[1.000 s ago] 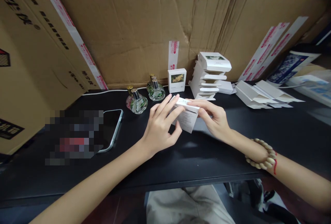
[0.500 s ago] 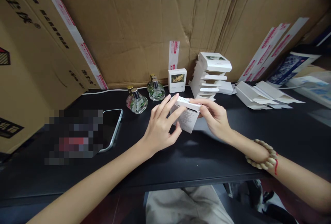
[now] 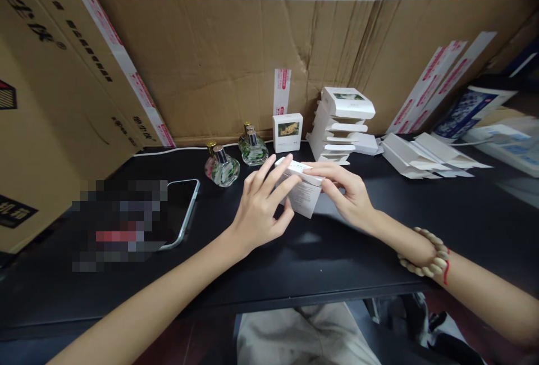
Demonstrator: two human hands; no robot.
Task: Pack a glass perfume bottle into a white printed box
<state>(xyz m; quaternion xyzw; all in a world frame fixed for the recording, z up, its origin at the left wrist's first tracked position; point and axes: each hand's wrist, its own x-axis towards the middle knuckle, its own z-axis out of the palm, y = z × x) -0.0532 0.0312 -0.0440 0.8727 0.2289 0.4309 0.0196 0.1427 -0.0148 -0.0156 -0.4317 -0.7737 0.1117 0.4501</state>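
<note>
A small white carton with fine print on its side stands on the black tabletop between my hands. My left hand has its fingertips on the carton's top and its thumb by the near left side. From the right, my right hand grips the carton, fingers on the top flap and thumb at the flap's front edge. The flap lies almost level with the rim. What is inside the carton is hidden.
Glass bottles with metallic caps stand at the back left. Behind the carton is an upright white box with a flower picture, beside a stack of open white boxes. Flattened cartons lie right; a phone lies left.
The carton's top flap has come down, and the dark gap beneath it has narrowed. My fingers stay on it, with the right hand shifted slightly left.
</note>
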